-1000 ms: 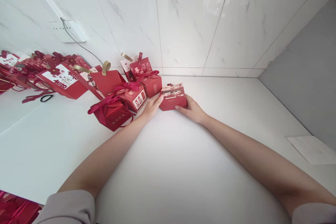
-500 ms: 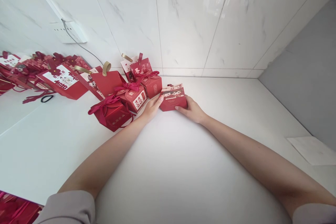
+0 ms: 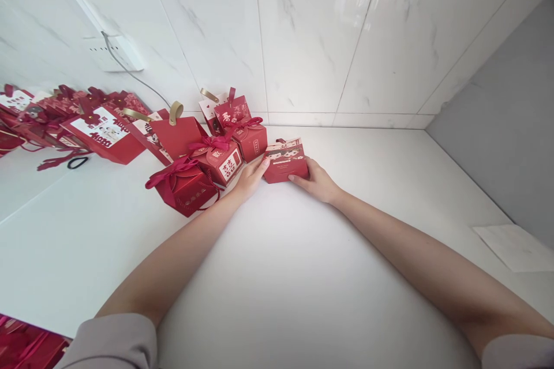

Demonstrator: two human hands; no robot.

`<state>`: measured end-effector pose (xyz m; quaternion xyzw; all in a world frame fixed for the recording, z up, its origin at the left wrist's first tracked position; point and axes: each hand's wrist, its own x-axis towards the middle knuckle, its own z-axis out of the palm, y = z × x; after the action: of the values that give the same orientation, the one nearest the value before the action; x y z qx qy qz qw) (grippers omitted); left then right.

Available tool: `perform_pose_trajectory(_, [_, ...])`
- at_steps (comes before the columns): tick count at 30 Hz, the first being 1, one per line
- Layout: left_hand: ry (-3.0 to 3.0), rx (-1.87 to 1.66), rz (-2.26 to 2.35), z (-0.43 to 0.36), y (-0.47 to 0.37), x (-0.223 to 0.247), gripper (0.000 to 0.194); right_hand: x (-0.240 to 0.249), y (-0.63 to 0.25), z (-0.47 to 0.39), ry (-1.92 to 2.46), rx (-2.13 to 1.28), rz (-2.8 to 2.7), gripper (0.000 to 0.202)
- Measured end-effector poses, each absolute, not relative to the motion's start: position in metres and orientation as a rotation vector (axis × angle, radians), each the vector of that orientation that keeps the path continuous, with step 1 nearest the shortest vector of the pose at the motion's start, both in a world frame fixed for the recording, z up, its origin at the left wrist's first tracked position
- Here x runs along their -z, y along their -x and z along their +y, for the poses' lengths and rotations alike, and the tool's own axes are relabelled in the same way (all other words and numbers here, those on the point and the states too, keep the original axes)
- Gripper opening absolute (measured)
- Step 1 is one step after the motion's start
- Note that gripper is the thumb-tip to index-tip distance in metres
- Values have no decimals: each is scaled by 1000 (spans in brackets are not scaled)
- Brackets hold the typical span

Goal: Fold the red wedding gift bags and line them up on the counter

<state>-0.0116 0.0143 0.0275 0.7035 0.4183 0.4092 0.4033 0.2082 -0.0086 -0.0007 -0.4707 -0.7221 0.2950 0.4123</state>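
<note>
A small red gift box [image 3: 285, 166] with a printed picture on its top rests on the white table, gripped between both hands. My left hand [image 3: 252, 180] presses against its left side, thumb along the front corner. My right hand [image 3: 319, 181] wraps its right side, with the thumb on the front face and the other fingers hidden behind. Just left of my left hand stands a ribboned red box with a white label [image 3: 231, 168]. Behind it is another ribboned box [image 3: 253, 143], and nearer me a dark red one with a cord [image 3: 190, 191].
Red gift boxes with tan loop handles [image 3: 179, 134] stand by the tiled wall. More red boxes [image 3: 106, 130] crowd the far left, near a black ring [image 3: 78, 162]. A cable runs from a wall socket [image 3: 113, 53]. White paper [image 3: 515, 247] lies at the right edge.
</note>
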Motion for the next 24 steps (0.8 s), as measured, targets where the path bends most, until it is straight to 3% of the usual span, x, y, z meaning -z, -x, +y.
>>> perform_pose_trajectory(7, [-1731, -1062, 1014, 15, 12, -25, 47, 5, -209, -8, 1120, -734, -1798, 64])
perform_pose_trajectory(14, [-1823, -1177, 1010, 19, 21, -17, 48, -2, -208, -16, 984, -612, -1795, 85])
perform_pose_trajectory(17, [-1850, -1367, 1005, 19, 24, -19, 31, -10, -207, -22, 934, -572, -1801, 63])
perform_pose_trajectory(20, [-1862, -1437, 948, 17, 23, -22, 29, -15, -207, -25, 895, -533, -1742, 36])
perform_pose_trajectory(24, [-1725, -1351, 860, 12, 19, -22, 37, -14, -207, -27, 897, -530, -1746, 33])
